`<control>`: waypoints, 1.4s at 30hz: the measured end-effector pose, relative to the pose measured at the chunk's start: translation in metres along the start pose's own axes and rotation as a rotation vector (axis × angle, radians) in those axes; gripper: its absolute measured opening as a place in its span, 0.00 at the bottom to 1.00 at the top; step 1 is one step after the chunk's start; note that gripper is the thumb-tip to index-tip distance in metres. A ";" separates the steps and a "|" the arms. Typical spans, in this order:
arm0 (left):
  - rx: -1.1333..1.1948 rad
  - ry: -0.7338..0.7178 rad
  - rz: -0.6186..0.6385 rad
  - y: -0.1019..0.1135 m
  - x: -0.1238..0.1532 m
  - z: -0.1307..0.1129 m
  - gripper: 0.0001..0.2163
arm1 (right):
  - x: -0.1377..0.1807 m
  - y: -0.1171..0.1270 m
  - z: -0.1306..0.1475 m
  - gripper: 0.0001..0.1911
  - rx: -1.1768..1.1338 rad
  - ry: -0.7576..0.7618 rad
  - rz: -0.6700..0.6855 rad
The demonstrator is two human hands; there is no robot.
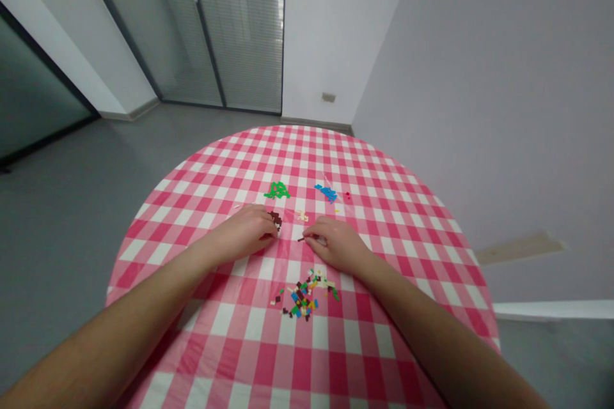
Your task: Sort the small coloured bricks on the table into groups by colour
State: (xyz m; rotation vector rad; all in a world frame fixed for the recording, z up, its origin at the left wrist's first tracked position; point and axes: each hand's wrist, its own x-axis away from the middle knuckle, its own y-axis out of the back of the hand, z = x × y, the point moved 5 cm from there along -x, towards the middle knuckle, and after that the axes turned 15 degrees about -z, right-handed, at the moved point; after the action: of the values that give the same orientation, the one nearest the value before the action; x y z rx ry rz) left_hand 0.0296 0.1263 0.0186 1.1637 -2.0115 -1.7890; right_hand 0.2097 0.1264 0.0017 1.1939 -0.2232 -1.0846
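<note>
My right hand (338,244) pinches a small dark brown toy brick (300,239) between thumb and fingertips, just above the cloth. My left hand (250,230) is curled with its fingertips together beside a pile of dark brown bricks (275,220), partly covering it. Whether a piece sits in those fingers is hidden. Between the hands and slightly farther off lies a small group of cream bricks (302,216). Nearer to me is a mixed heap of bricks (302,299) in brown, green, blue, yellow and cream.
A green brick pile (277,190) and a blue brick pile (327,192) lie beyond the hands. Right of the blue are a few red pieces (348,195) and a yellow piece (336,211). The round table wears a pink-and-white checked cloth (215,345). Walls and glass panels stand behind it.
</note>
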 end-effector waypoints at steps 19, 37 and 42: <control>0.065 0.090 -0.152 -0.015 -0.008 -0.022 0.05 | 0.003 0.004 0.011 0.12 -0.187 0.082 0.152; -0.048 0.140 -0.209 -0.018 -0.007 -0.003 0.11 | 0.006 0.007 0.015 0.08 -0.344 -0.043 0.275; -0.095 0.149 -0.201 -0.017 -0.007 -0.002 0.10 | -0.003 0.008 -0.004 0.07 -0.202 -0.197 0.034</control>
State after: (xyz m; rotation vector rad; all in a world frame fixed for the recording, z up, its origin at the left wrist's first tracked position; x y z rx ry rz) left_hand 0.0428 0.1304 0.0063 1.4666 -1.7616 -1.8053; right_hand 0.2155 0.1306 0.0082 0.9015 -0.2781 -1.1663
